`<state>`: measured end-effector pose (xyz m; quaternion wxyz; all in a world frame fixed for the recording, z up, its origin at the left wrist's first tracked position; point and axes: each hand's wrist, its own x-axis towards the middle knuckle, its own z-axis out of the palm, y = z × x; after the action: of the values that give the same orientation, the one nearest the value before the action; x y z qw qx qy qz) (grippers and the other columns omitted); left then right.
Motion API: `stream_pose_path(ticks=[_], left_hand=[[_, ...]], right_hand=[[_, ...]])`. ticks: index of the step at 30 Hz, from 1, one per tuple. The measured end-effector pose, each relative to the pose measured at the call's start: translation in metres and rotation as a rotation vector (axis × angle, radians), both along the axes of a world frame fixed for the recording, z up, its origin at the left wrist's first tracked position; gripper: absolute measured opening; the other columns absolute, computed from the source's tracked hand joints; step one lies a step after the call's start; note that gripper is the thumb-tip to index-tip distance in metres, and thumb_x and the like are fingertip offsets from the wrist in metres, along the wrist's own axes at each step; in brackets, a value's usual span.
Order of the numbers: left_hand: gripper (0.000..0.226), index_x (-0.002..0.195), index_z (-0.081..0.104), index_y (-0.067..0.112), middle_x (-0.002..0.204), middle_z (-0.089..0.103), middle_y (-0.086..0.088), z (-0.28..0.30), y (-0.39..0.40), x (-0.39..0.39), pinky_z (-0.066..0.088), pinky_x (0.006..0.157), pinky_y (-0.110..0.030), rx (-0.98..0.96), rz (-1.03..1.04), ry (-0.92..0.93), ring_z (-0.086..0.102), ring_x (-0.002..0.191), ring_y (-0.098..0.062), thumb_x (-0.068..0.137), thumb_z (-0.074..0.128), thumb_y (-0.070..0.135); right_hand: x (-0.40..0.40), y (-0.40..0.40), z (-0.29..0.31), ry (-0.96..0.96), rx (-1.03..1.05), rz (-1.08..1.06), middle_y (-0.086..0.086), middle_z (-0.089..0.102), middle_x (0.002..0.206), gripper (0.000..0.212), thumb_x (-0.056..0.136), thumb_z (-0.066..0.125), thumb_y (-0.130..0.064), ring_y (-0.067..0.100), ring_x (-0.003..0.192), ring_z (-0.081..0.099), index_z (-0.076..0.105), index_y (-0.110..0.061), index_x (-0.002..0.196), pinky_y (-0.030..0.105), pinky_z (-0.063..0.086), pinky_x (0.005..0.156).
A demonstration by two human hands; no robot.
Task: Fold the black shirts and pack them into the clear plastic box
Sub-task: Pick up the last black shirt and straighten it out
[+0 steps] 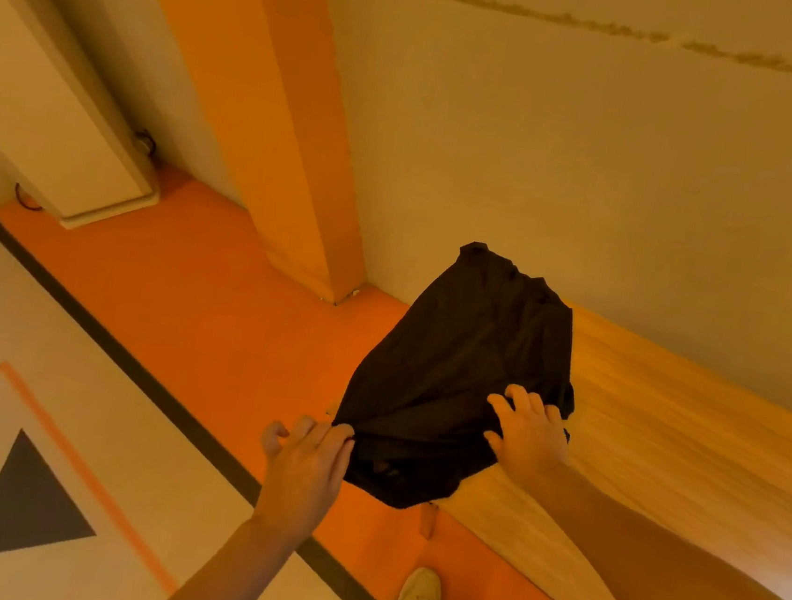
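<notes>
At centre frame, black shirt (462,375) lies over wooden table (661,450) corner, right hand (529,428) spread flat pinning it, left hand (306,461) pinching its edge, likely to pull cloth taut for folding; box unseen.

Reached forward with both bare forearms toward the black shirt (465,370). Pinched its near left edge with the left hand (305,466), fingers curled. Pressed the right hand (529,431) flat on its near right part, fingers spread and straight.

Wooden table (664,425), orange floor (217,310), white cabinet (60,127).
</notes>
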<state>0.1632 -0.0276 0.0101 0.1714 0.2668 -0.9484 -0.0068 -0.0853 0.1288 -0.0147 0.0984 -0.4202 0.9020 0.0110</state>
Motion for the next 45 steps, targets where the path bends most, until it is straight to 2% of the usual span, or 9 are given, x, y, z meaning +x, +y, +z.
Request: stream_pose_path(ticks=[5, 10, 14, 18, 21, 29, 34, 38, 45], left_hand=[[0.034, 0.09, 0.072, 0.019, 0.074, 0.064, 0.004, 0.004, -0.012, 0.002, 0.025, 0.081, -0.041, -0.001, 0.126, -0.185, 0.062, 0.081, -0.024, 0.062, 0.088, 0.027], [0.011, 0.067, 0.068, 0.018, 0.062, 0.058, 0.001, 0.018, -0.027, -0.009, 0.027, 0.083, -0.045, 0.023, 0.28, -0.143, 0.058, 0.074, -0.029, 0.073, 0.077, 0.02], [0.005, 0.075, 0.071, 0.018, 0.084, 0.061, -0.003, 0.037, -0.044, -0.03, 0.028, 0.083, -0.046, 0.108, 0.423, -0.046, 0.055, 0.081, -0.03, 0.077, 0.073, 0.022], [0.012, 0.098, 0.069, 0.015, 0.095, 0.064, -0.004, 0.065, -0.058, -0.05, 0.042, 0.062, -0.033, 0.383, 0.487, 0.162, 0.057, 0.071, -0.027, 0.088, 0.064, 0.02], [0.015, 0.107, 0.062, 0.013, 0.087, 0.062, -0.003, 0.073, -0.067, -0.063, 0.036, 0.047, -0.028, 0.526, 0.483, 0.307, 0.056, 0.065, -0.024, 0.095, 0.055, 0.018], [0.018, 0.1, 0.063, 0.014, 0.105, 0.061, -0.014, 0.112, -0.088, -0.088, 0.052, 0.083, -0.049, 0.96, 0.592, 0.62, 0.058, 0.094, -0.035, 0.096, 0.048, 0.005], [0.026, 0.126, 0.051, 0.011, 0.12, 0.048, -0.013, 0.146, -0.08, -0.1, 0.049, 0.086, -0.04, 1.438, 0.659, 0.966, 0.05, 0.108, -0.03, 0.101, 0.045, 0.007], [0.039, 0.14, 0.043, 0.007, 0.14, 0.045, -0.013, 0.153, -0.074, -0.113, 0.048, 0.091, -0.042, 1.431, 0.651, 0.882, 0.047, 0.123, -0.031, 0.101, 0.046, 0.013], [0.017, 0.11, 0.06, 0.019, 0.107, 0.055, 0.004, 0.161, -0.054, -0.132, 0.042, 0.066, -0.027, 1.054, 0.374, 0.608, 0.053, 0.097, -0.017, 0.1, 0.047, 0.014]], right_hand=[[-0.01, 0.005, -0.005, 0.073, -0.212, -0.038, 0.002, 0.066, 0.101, 0.013, 0.085, 0.07, -0.023, 0.027, 0.094, 0.062, 0.073, -0.02, 0.097, 0.046, 0.039, 0.09], [-0.026, 0.007, 0.021, -0.028, -0.345, -0.154, 0.003, 0.068, 0.115, 0.027, 0.1, 0.047, -0.024, 0.023, 0.107, 0.06, 0.066, -0.018, 0.119, 0.037, 0.026, 0.102], [-0.042, 0.009, 0.045, -0.242, -0.569, -0.244, 0.009, 0.066, 0.118, 0.029, 0.101, 0.045, -0.013, 0.027, 0.103, 0.063, 0.062, -0.011, 0.124, 0.027, 0.043, 0.084], [-0.052, 0.01, 0.068, -0.353, -0.748, -0.318, 0.005, 0.066, 0.109, 0.024, 0.098, 0.05, -0.01, 0.012, 0.084, 0.059, 0.065, -0.011, 0.118, 0.008, 0.041, 0.066], [-0.053, 0.011, 0.077, -0.358, -0.808, -0.368, 0.005, 0.062, 0.109, 0.024, 0.101, 0.043, -0.014, 0.014, 0.099, 0.055, 0.061, -0.009, 0.116, 0.017, 0.039, 0.078], [-0.052, 0.038, 0.096, -0.125, -0.519, -0.187, -0.014, 0.051, 0.103, 0.05, 0.077, 0.06, -0.065, 0.007, 0.091, 0.052, 0.053, -0.03, 0.111, 0.026, 0.048, 0.068], [-0.05, 0.049, 0.105, -0.375, -0.607, -0.194, -0.009, 0.063, 0.099, 0.021, 0.093, 0.053, -0.037, 0.013, 0.092, 0.061, 0.06, -0.029, 0.111, 0.029, 0.051, 0.075], [-0.05, 0.051, 0.111, -0.475, -0.732, -0.291, -0.006, 0.064, 0.103, 0.026, 0.1, 0.045, -0.027, 0.011, 0.096, 0.058, 0.062, -0.02, 0.117, 0.019, 0.044, 0.077], [-0.055, 0.05, 0.139, -0.397, -0.979, -0.365, -0.002, 0.06, 0.084, 0.024, 0.101, 0.043, -0.027, 0.011, 0.078, 0.055, 0.064, -0.017, 0.095, 0.023, 0.04, 0.065]])
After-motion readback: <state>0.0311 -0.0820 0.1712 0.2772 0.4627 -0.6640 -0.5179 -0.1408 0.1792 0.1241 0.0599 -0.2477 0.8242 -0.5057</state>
